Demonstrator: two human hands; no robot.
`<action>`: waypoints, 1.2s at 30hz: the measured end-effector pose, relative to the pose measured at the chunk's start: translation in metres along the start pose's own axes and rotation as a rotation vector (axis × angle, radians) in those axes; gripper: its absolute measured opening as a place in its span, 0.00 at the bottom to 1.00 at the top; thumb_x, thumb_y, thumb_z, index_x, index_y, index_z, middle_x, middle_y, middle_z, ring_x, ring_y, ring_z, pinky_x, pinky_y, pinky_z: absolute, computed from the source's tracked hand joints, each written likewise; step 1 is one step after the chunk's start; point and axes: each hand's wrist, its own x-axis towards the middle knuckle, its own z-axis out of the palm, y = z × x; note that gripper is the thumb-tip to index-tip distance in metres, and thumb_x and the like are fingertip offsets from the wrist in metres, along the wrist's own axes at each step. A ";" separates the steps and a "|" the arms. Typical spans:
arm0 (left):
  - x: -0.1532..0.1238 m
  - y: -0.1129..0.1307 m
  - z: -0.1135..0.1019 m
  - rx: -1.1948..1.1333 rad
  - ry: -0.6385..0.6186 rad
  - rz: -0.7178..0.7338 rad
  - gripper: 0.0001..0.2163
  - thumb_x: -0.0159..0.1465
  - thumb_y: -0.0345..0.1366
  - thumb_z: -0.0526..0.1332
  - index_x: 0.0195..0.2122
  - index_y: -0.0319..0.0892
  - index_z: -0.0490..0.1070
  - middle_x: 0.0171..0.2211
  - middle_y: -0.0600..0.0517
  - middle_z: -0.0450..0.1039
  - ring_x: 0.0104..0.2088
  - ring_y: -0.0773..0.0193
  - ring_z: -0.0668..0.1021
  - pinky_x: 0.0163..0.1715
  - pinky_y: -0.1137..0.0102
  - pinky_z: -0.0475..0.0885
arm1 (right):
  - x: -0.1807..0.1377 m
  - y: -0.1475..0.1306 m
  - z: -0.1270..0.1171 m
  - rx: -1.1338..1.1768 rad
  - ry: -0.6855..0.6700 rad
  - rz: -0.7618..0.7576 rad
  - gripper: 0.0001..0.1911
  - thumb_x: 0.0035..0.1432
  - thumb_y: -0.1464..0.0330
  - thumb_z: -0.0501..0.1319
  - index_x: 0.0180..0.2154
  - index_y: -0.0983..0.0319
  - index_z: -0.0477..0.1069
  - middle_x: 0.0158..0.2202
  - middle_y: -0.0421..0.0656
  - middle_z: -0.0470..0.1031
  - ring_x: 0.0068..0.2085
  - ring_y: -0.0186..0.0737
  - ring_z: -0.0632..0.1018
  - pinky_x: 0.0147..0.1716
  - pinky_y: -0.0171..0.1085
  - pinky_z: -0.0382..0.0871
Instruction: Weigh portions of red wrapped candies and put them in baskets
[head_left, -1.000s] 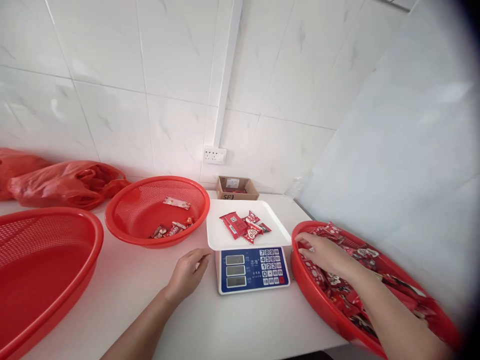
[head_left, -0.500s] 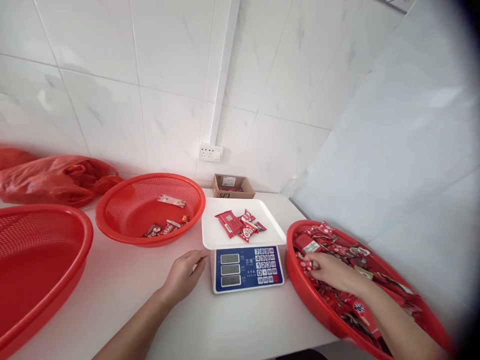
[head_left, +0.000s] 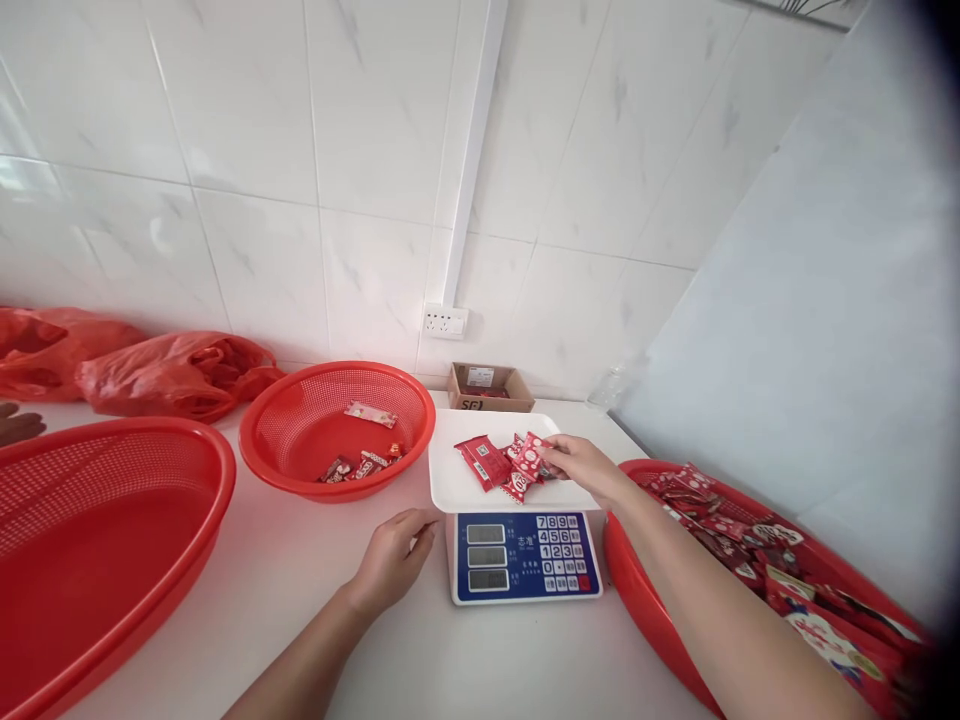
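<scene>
"What's on the table point(head_left: 450, 670)?"

"A red basket point(head_left: 634, 575) of packets point(head_left: 727, 530) at the right, then the scale point(head_left: 525, 557) beside it, topped by a white pan point(head_left: 450, 485)."

"And the hands?"

"The left hand point(head_left: 391, 562) curls just beside the scale; I can't tell whether its fingertips meet. The right hand point(head_left: 590, 466) has its fingers clamped on a spotted packet point(head_left: 531, 456), over the pan."
</scene>
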 end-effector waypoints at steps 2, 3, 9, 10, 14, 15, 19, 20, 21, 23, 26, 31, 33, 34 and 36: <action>0.000 -0.001 -0.001 -0.004 0.001 -0.004 0.10 0.64 0.33 0.51 0.40 0.44 0.71 0.35 0.51 0.76 0.34 0.64 0.77 0.33 0.73 0.71 | 0.013 -0.002 0.010 -0.066 0.041 0.001 0.15 0.50 0.58 0.57 0.33 0.63 0.70 0.26 0.41 0.74 0.27 0.37 0.74 0.28 0.35 0.66; 0.000 -0.001 -0.001 -0.004 -0.001 -0.006 0.10 0.64 0.34 0.51 0.40 0.44 0.71 0.35 0.51 0.76 0.34 0.64 0.77 0.33 0.73 0.71 | 0.018 -0.001 0.013 -0.104 0.076 -0.005 0.16 0.49 0.59 0.57 0.36 0.63 0.70 0.30 0.44 0.75 0.31 0.40 0.75 0.31 0.37 0.67; -0.001 0.003 -0.002 -0.022 -0.025 -0.004 0.10 0.64 0.33 0.50 0.40 0.45 0.70 0.35 0.51 0.75 0.34 0.64 0.76 0.33 0.72 0.71 | 0.016 0.005 0.027 -0.268 0.155 -0.119 0.27 0.54 0.60 0.54 0.54 0.65 0.62 0.56 0.53 0.63 0.57 0.46 0.64 0.55 0.42 0.55; -0.001 0.003 -0.001 -0.025 -0.029 -0.002 0.10 0.64 0.33 0.50 0.40 0.45 0.70 0.35 0.51 0.75 0.34 0.64 0.76 0.33 0.72 0.71 | 0.014 0.006 0.032 -0.297 0.127 -0.124 0.28 0.55 0.59 0.53 0.56 0.64 0.60 0.59 0.52 0.60 0.59 0.46 0.61 0.56 0.43 0.54; -0.002 0.002 0.000 -0.030 -0.032 0.010 0.10 0.64 0.33 0.50 0.42 0.45 0.70 0.36 0.50 0.75 0.35 0.63 0.76 0.35 0.71 0.71 | 0.008 0.011 0.050 -0.488 0.000 -0.063 0.34 0.56 0.50 0.49 0.61 0.56 0.52 0.65 0.48 0.46 0.64 0.53 0.47 0.56 0.53 0.51; -0.002 0.002 0.001 -0.029 -0.031 0.011 0.10 0.64 0.33 0.50 0.42 0.45 0.70 0.35 0.50 0.75 0.35 0.64 0.76 0.35 0.71 0.71 | 0.008 0.012 0.054 -0.532 -0.016 -0.050 0.35 0.55 0.48 0.49 0.61 0.54 0.51 0.66 0.47 0.43 0.64 0.55 0.45 0.55 0.56 0.50; -0.002 0.003 0.000 -0.020 -0.031 0.003 0.11 0.64 0.32 0.50 0.41 0.45 0.70 0.35 0.51 0.75 0.34 0.64 0.76 0.33 0.72 0.71 | 0.010 0.011 0.059 -0.634 -0.011 -0.059 0.33 0.55 0.48 0.48 0.60 0.52 0.54 0.66 0.46 0.43 0.64 0.55 0.49 0.55 0.55 0.51; -0.002 0.003 -0.001 -0.017 -0.033 0.000 0.11 0.64 0.32 0.50 0.41 0.45 0.70 0.34 0.51 0.75 0.34 0.64 0.76 0.33 0.72 0.70 | 0.011 0.010 0.058 -0.633 -0.003 -0.062 0.32 0.56 0.49 0.48 0.59 0.52 0.55 0.65 0.46 0.45 0.63 0.52 0.52 0.55 0.52 0.53; -0.002 0.004 -0.001 -0.015 -0.034 -0.002 0.11 0.64 0.32 0.50 0.41 0.45 0.70 0.34 0.51 0.75 0.33 0.64 0.76 0.32 0.72 0.70 | 0.011 0.009 0.057 -0.625 0.006 -0.065 0.30 0.56 0.50 0.48 0.58 0.53 0.56 0.65 0.46 0.47 0.62 0.49 0.55 0.54 0.49 0.54; -0.002 0.004 -0.001 -0.015 -0.037 -0.004 0.11 0.64 0.32 0.50 0.41 0.45 0.70 0.33 0.52 0.75 0.33 0.64 0.75 0.32 0.72 0.70 | 0.011 0.007 0.056 -0.598 0.024 -0.065 0.28 0.57 0.52 0.48 0.57 0.55 0.58 0.64 0.46 0.50 0.61 0.46 0.58 0.53 0.46 0.57; -0.002 0.004 0.000 -0.019 -0.039 -0.003 0.11 0.64 0.32 0.50 0.41 0.45 0.70 0.34 0.51 0.75 0.34 0.64 0.75 0.32 0.72 0.70 | 0.010 0.003 0.057 -0.577 0.050 -0.045 0.28 0.57 0.54 0.49 0.56 0.57 0.59 0.63 0.47 0.52 0.60 0.48 0.60 0.52 0.47 0.59; -0.002 0.002 0.000 -0.004 -0.039 0.002 0.10 0.64 0.32 0.50 0.40 0.45 0.71 0.33 0.51 0.75 0.32 0.64 0.75 0.32 0.72 0.70 | 0.012 0.002 0.067 -0.590 0.097 0.016 0.30 0.57 0.54 0.47 0.57 0.60 0.58 0.63 0.52 0.50 0.60 0.54 0.58 0.52 0.56 0.56; -0.002 0.002 0.000 0.004 -0.027 0.010 0.10 0.64 0.32 0.50 0.40 0.45 0.71 0.32 0.52 0.75 0.32 0.65 0.75 0.31 0.72 0.70 | 0.013 0.002 0.068 -0.590 0.117 0.020 0.31 0.57 0.52 0.48 0.58 0.59 0.57 0.64 0.52 0.47 0.62 0.57 0.53 0.53 0.61 0.51; -0.002 0.003 0.000 0.006 -0.019 0.014 0.10 0.64 0.32 0.50 0.40 0.45 0.71 0.32 0.52 0.75 0.31 0.65 0.75 0.31 0.72 0.70 | 0.013 0.001 0.067 -0.579 0.137 0.010 0.32 0.56 0.51 0.48 0.59 0.59 0.56 0.65 0.52 0.46 0.63 0.59 0.50 0.53 0.63 0.49; -0.002 0.003 0.000 0.006 -0.011 0.019 0.10 0.64 0.31 0.51 0.40 0.45 0.71 0.32 0.53 0.75 0.31 0.66 0.75 0.31 0.73 0.70 | 0.010 -0.001 0.063 -0.520 0.223 -0.054 0.32 0.56 0.51 0.48 0.58 0.60 0.57 0.64 0.54 0.46 0.63 0.58 0.49 0.54 0.63 0.47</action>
